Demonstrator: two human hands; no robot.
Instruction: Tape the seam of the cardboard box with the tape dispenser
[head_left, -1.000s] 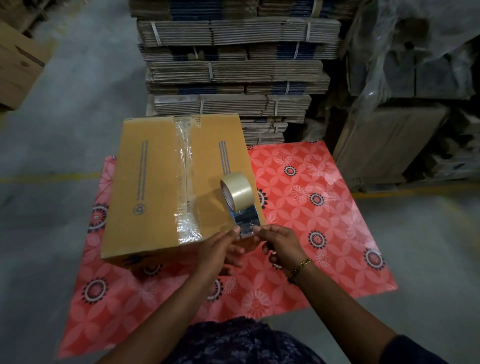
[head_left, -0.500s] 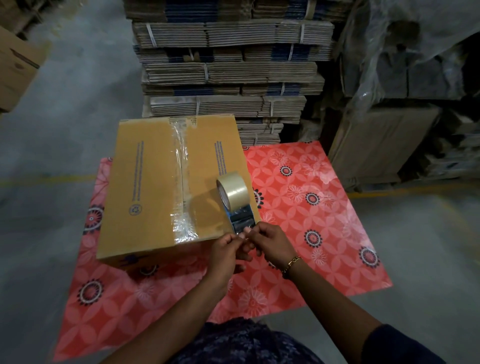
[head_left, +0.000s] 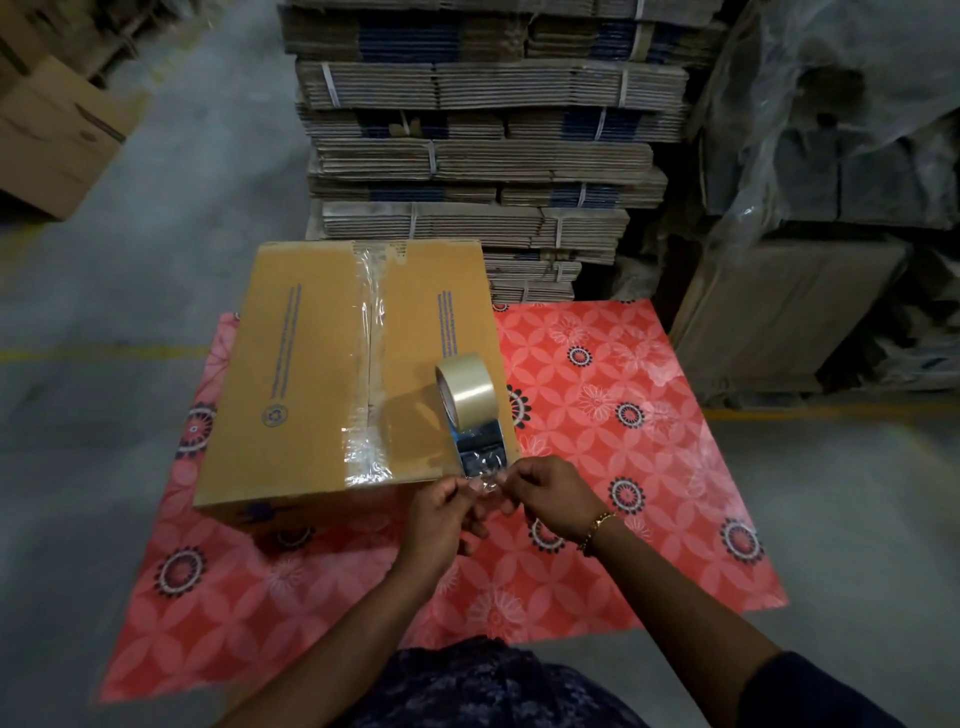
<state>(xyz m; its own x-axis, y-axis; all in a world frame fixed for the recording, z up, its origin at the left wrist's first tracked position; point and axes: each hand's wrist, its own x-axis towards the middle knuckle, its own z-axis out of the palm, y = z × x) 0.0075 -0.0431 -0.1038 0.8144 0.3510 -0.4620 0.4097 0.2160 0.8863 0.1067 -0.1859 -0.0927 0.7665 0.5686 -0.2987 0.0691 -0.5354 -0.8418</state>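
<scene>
A brown cardboard box lies flat on a red patterned mat, with clear tape along its middle seam. A tape dispenser carrying a roll of clear tape rests on the box's near right corner. My left hand and my right hand meet just below the dispenser, each pinching the loose end of the clear tape between thumb and fingers.
Tall stacks of bundled flat cardboard stand right behind the box. Plastic-wrapped pallets fill the right side. Another carton sits at the far left on the grey concrete floor. A yellow floor line runs behind the mat.
Both hands have stayed at the dispenser's mouth, fingers closing together on the tape end. The view has shifted slightly; box and dispenser have not moved.
</scene>
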